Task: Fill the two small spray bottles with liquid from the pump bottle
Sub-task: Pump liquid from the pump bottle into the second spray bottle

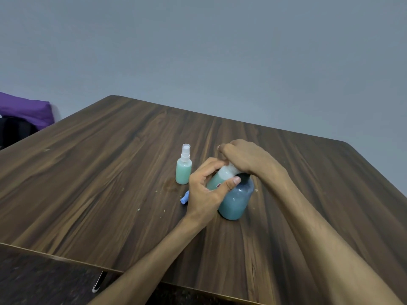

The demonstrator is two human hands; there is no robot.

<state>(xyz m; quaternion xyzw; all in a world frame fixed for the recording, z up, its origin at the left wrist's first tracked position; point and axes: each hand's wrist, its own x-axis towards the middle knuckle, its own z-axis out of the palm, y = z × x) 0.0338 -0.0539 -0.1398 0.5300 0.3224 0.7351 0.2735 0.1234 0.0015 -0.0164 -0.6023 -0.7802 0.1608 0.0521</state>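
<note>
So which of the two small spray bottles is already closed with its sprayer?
The small spray bottle standing alone left of the hands: its white sprayer is on. The other bottle is tilted in the left hand.

Left hand [206,190] curls in a pinching grip; right hand [244,158] arches above it, fingers bent downward.

The tabletop [110,172] was dark wood-grain laminate, smooth with a dull sheen and a few pale specks. The capped spray bottle [183,171] looked like frosted translucent plastic under a clear cap. The pump bottle [236,202] was cloudy, semi-gloss plastic. At nine o'clock lay purple cloth [26,110], softly matt.
</note>
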